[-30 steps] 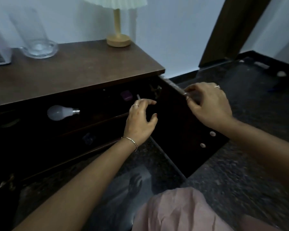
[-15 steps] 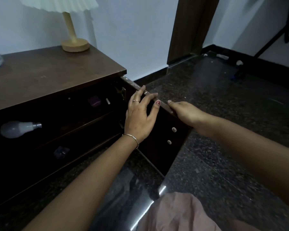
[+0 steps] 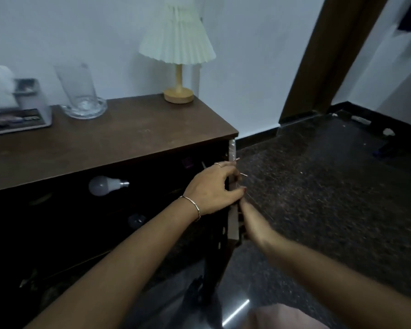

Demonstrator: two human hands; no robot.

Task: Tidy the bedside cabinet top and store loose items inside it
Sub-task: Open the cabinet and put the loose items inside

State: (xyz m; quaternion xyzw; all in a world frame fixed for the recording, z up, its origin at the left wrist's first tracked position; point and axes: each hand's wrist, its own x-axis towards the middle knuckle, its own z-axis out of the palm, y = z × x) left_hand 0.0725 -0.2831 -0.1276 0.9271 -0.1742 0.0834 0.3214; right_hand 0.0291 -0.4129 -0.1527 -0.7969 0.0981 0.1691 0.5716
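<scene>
Gripping the cabinet door (image 3: 232,218) by its edge, the left hand (image 3: 211,189) has fingers curled round it. The right hand (image 3: 245,208) is tucked behind that door, can't tell its grip. The open cabinet (image 3: 128,138) holds a light bulb (image 3: 102,185) on its upper shelf, small dark thing (image 3: 137,220) lower down.

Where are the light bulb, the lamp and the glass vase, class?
light bulb (image 3: 102,185), head view, on its white globe.
lamp (image 3: 178,47), head view, on its pleated shade.
glass vase (image 3: 77,90), head view, on its clear wall.
</scene>
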